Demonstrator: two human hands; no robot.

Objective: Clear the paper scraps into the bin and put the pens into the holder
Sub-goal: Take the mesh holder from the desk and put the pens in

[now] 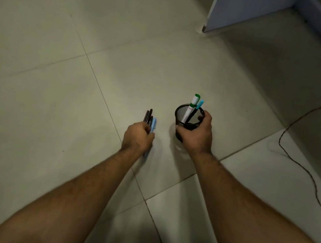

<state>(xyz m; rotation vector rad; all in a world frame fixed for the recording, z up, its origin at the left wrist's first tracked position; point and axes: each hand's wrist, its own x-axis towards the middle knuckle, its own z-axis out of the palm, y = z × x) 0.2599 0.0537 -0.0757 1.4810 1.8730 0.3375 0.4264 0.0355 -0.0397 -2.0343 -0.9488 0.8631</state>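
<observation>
Head view: two bare forearms extend from the lower edge of the frame over a pale tiled floor (58,86). The left hand (137,138) is clenched around a bundle of pens (150,121), dark ones plus a light blue one; the tips project beyond the knuckles and a blue end shows below the hand. Just to the right, apart from the bundle, the right hand (194,137) grasps a black mesh pen holder (188,118), with the fingers (203,116) wrapped around the far side of its wall and the thumb on the near side. Whether the holder touches the floor cannot be determined. Inside the holder stand a white marker with a green cap (192,105) and a teal-capped pen (199,104), both tilted to the right. Farther right, a dark cable (297,164) runs across the tiles. At the far right stands a pale blue panel (239,9), its lower corner on the floor.
</observation>
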